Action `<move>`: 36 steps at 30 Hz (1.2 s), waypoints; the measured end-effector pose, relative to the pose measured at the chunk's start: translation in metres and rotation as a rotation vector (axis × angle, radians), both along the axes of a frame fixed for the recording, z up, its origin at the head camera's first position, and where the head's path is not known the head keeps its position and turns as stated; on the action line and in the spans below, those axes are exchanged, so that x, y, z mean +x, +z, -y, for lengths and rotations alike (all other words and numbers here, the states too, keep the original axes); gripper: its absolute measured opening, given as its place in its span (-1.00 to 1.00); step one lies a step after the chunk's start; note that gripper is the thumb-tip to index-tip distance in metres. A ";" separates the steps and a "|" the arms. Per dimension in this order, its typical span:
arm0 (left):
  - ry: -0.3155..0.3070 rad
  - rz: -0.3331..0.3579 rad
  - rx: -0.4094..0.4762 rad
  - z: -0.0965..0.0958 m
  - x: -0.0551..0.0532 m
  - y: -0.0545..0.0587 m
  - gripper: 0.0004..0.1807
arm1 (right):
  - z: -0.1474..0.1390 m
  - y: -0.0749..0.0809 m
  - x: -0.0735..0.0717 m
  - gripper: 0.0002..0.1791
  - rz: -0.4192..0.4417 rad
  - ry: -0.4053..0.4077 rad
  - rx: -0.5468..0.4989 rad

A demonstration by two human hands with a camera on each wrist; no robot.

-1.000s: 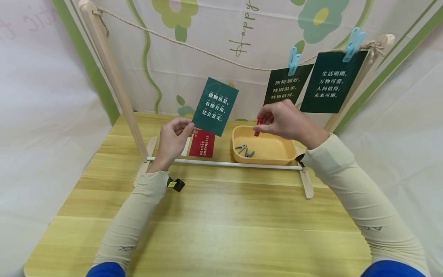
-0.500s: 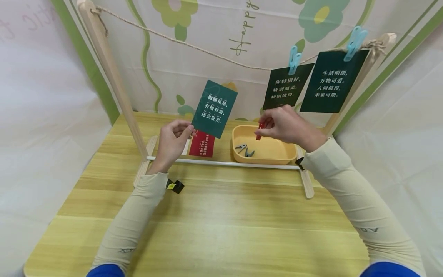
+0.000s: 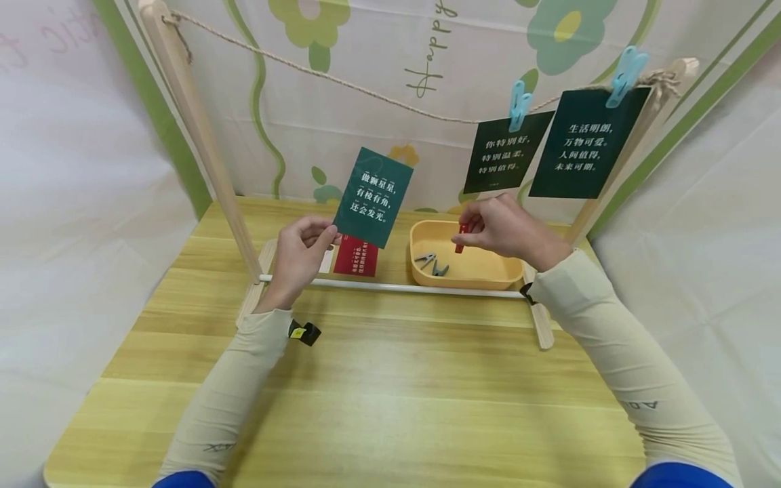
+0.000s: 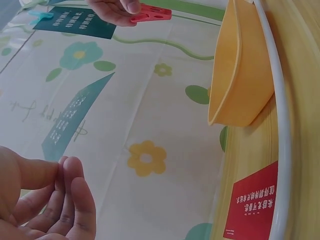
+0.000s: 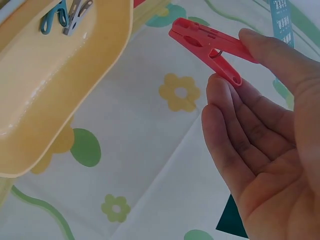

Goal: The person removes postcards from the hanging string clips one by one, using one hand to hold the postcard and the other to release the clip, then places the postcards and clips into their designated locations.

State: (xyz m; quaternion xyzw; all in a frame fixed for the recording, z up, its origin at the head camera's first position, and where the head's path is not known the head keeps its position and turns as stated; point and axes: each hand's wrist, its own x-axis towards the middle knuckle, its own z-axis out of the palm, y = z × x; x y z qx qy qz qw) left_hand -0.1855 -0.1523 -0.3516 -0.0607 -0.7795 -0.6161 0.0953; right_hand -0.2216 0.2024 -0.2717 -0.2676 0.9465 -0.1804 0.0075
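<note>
My left hand point(image 3: 301, 254) pinches a green card point(image 3: 373, 196) with white lettering by its lower left corner, thumb against fingertips. The card is tilted and held up below the sagging rope point(image 3: 317, 74). In my right hand point(image 3: 503, 227) a red clothespin point(image 5: 207, 47) is pinched by its handle ends, between thumb and fingers; its nose points away from the palm. This hand is over the yellow basin point(image 3: 488, 266), which contains grey clothespins point(image 3: 432, 264). Two dark green cards point(image 3: 509, 152) hang at the right of the rope, under light blue clothespins point(image 3: 626, 76).
A red card point(image 3: 356, 256) and a partly hidden white card lie on the wooden table point(image 3: 390, 393) behind a white rod point(image 3: 390, 288). Wooden posts point(image 3: 198, 135) rise at both sides and carry the rope. A flowered cloth point(image 3: 366, 41) hangs behind.
Both hands have come down slightly, the left with the green card and the right with the red clothespin. More of the hanging card above the right hand now shows.
</note>
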 end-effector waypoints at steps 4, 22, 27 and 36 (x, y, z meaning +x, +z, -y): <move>0.003 0.006 -0.011 0.002 0.002 -0.002 -0.70 | -0.001 -0.004 -0.001 -0.81 0.019 -0.011 0.001; 0.024 0.051 -0.025 0.012 0.008 -0.015 -0.71 | -0.004 -0.021 -0.005 -0.78 0.054 -0.044 0.009; 0.027 0.072 -0.025 0.014 0.012 -0.016 -0.72 | -0.005 -0.022 -0.007 -0.77 0.043 -0.041 0.007; 0.019 0.087 -0.024 0.017 0.020 -0.020 -0.70 | -0.008 -0.029 -0.010 -0.77 0.065 -0.062 0.005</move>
